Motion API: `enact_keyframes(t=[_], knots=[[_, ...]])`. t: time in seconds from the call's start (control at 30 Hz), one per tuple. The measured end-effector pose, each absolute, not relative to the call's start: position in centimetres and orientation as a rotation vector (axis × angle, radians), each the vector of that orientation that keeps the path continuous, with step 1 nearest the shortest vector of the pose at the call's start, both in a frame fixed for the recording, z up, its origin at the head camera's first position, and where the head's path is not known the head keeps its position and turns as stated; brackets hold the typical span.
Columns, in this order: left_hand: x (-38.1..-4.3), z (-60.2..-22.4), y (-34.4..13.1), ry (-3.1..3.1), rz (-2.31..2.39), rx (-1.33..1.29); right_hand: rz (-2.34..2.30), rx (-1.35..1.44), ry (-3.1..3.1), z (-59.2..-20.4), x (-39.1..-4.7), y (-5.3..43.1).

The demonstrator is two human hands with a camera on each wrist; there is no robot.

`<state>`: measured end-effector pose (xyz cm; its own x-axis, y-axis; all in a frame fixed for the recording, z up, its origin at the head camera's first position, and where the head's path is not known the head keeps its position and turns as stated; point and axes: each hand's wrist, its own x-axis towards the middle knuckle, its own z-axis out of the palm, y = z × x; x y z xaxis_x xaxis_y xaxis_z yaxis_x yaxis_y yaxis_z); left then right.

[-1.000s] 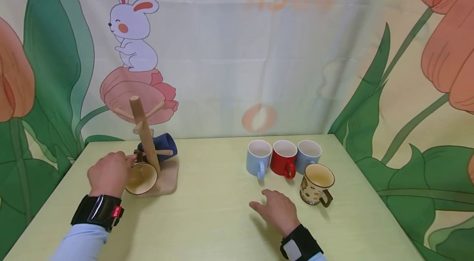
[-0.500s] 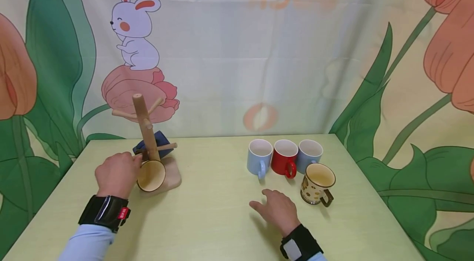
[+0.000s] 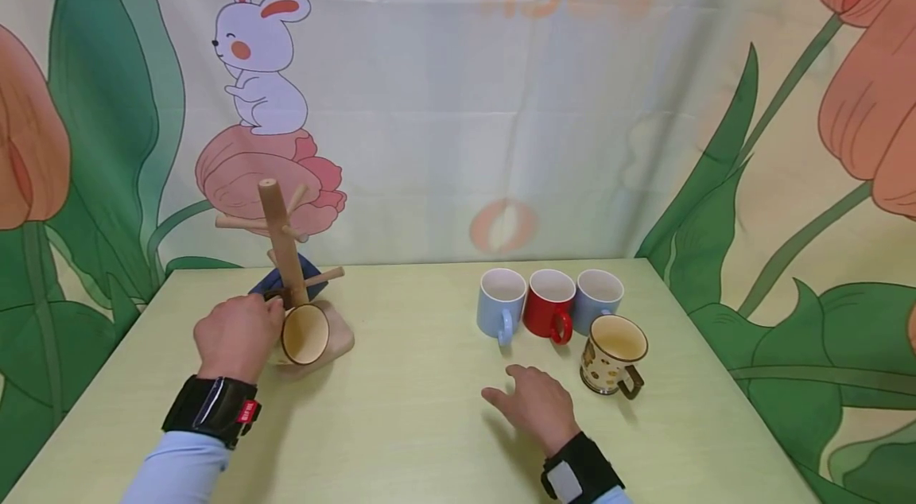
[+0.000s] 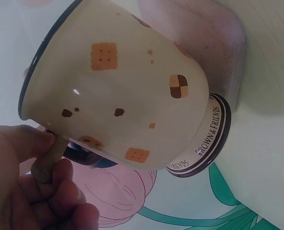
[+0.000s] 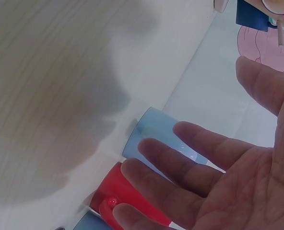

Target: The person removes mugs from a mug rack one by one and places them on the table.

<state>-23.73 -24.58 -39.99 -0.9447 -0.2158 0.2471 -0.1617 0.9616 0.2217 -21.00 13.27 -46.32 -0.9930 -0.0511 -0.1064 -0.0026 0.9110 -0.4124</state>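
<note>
Currently pinching cream cookie-print mug [image 4: 118,88] in left hand [image 3: 238,337], with right hand [image 3: 535,406] spread, empty.
Might tip pale wooden peg rack [image 3: 284,250] through bumping.

Light-blue sleeves [image 3: 175,468] meet black wristbands [image 3: 192,406] with a red tag [image 3: 248,411] left, pale patch [image 3: 564,482] right.

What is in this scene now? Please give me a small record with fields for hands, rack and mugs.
Left hand: grips cream mug, tilted
Right hand: holds nothing, touches no mug
Rack: wooden, pegged; dark blue mug at its far side
Row, left to right: light blue mug, red mug, blue mug, upright
In front of row: second cream mug, upright
Surface: pale table
</note>
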Motion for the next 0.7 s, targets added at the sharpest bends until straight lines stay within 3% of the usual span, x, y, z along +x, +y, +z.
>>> enact_keyframes(t=[0.7], knots=[[-22.1, -42.2, -25.2, -2.646, -0.379, 0.190, -0.647, -0.012, 2.944, -46.5, -21.0, 13.5]])
